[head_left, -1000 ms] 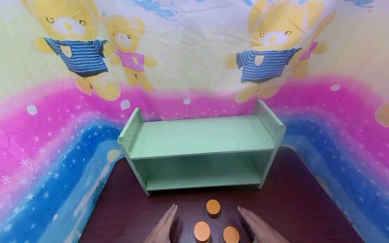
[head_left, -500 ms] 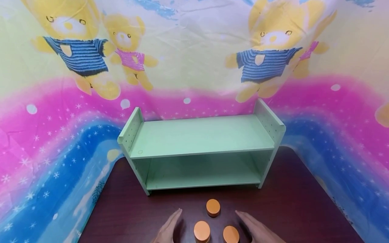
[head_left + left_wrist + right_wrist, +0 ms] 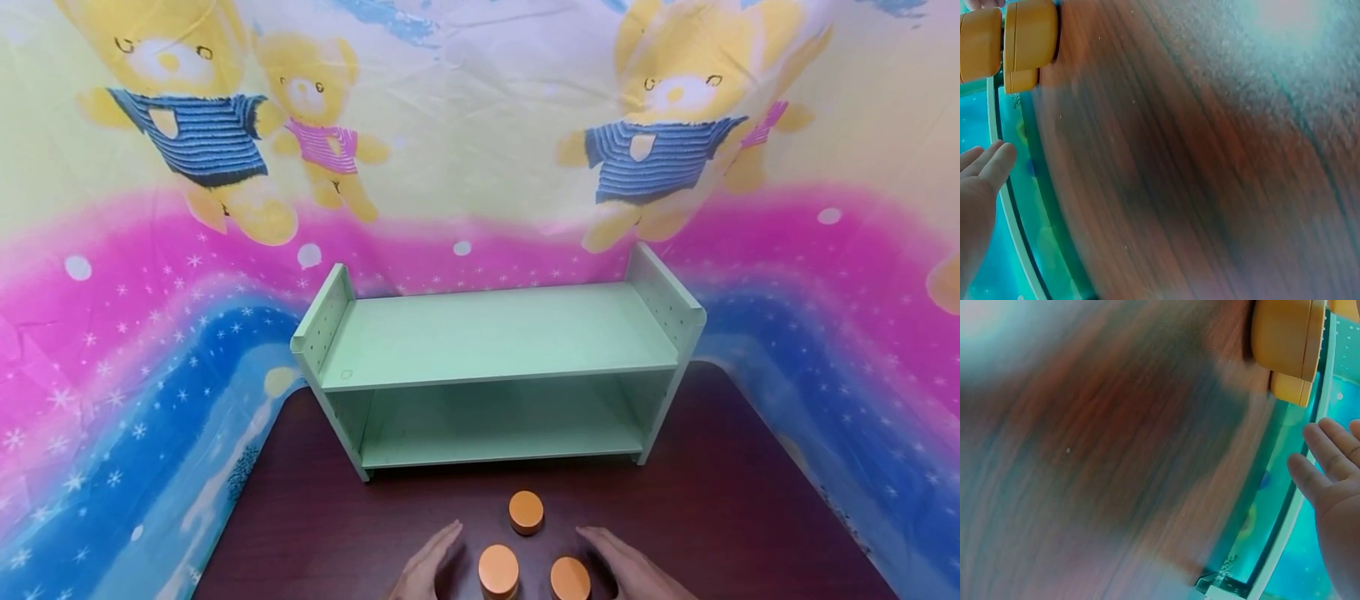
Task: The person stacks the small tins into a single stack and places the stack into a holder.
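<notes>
Three round orange lidded containers stand on the dark table in the head view: the back container (image 3: 527,512), the front left container (image 3: 498,572) and the front right container (image 3: 570,578). My left hand (image 3: 427,567) is to the left of the group, fingers extended, apart from the containers. On the other side my right hand (image 3: 633,567) has its fingers extended too, close beside the front right container. Both hands hold nothing. In the left wrist view, straight fingers (image 3: 999,164) show below a container (image 3: 1032,34). The right wrist view has the right hand below a container (image 3: 1282,337).
Behind the containers stands a pale green two-tier shelf (image 3: 495,333) with raised side panels. The dark wood table (image 3: 750,500) extends to both sides. A colourful cloth (image 3: 465,167) printed with bears hangs behind and along the sides.
Both hands have moved inward toward the containers, the left hand to the right and the right hand slightly to the left. The containers and shelf stay where they were.
</notes>
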Demonstrator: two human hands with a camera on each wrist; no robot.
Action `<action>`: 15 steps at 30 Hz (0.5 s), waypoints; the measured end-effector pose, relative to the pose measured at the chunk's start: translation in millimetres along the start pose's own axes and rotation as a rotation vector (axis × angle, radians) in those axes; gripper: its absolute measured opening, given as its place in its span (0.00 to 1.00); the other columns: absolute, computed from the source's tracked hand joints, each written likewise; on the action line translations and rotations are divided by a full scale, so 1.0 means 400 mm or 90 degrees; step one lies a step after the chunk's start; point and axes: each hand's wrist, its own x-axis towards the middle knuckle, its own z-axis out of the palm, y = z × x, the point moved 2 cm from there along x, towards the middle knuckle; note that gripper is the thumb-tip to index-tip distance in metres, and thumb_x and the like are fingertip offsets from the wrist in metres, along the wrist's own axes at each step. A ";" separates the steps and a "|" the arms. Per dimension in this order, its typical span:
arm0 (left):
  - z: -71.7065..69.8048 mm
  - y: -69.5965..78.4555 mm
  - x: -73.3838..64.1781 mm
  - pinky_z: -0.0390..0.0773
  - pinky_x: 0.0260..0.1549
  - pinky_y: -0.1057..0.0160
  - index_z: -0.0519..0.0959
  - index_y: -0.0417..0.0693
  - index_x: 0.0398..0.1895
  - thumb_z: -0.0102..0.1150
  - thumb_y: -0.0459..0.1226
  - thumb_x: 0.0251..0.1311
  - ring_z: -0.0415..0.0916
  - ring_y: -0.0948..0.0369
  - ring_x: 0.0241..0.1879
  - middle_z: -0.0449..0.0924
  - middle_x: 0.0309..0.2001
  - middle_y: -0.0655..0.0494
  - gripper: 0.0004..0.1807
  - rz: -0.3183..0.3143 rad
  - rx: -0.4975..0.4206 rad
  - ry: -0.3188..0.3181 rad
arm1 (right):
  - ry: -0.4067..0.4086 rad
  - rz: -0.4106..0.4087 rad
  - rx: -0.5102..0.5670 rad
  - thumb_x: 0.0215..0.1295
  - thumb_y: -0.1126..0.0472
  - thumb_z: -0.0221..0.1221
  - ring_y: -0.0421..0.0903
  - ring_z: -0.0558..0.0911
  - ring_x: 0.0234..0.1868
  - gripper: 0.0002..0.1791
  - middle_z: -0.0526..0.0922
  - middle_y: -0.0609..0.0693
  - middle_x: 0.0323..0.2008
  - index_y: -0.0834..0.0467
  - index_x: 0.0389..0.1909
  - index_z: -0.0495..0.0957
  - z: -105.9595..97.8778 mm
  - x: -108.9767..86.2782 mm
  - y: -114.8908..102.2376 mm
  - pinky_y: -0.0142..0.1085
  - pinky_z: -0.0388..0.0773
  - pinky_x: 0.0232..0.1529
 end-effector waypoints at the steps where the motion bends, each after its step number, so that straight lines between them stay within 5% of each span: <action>1: 0.001 0.000 0.000 0.69 0.57 0.67 0.66 0.29 0.61 0.67 0.58 0.43 0.68 0.52 0.59 0.68 0.57 0.32 0.50 -0.008 -0.018 -0.011 | 0.000 -0.002 0.007 0.51 0.35 0.62 0.48 0.71 0.58 0.47 0.69 0.52 0.60 0.57 0.67 0.61 0.002 0.001 0.001 0.42 0.76 0.52; 10: 0.015 0.000 0.006 0.76 0.51 0.61 0.65 0.27 0.60 0.73 0.51 0.42 0.67 0.55 0.59 0.66 0.57 0.30 0.48 -0.053 -0.101 -0.064 | 0.007 -0.041 0.009 0.50 0.37 0.64 0.49 0.72 0.57 0.47 0.71 0.55 0.58 0.62 0.64 0.63 0.008 0.011 0.007 0.41 0.76 0.51; 15: 0.025 0.001 0.009 0.75 0.51 0.53 0.62 0.23 0.60 0.75 0.42 0.42 0.66 0.51 0.59 0.62 0.57 0.24 0.47 -0.081 -0.233 -0.078 | -0.018 -0.050 0.062 0.54 0.44 0.66 0.48 0.71 0.58 0.43 0.71 0.58 0.58 0.64 0.64 0.63 0.013 0.013 0.013 0.40 0.76 0.51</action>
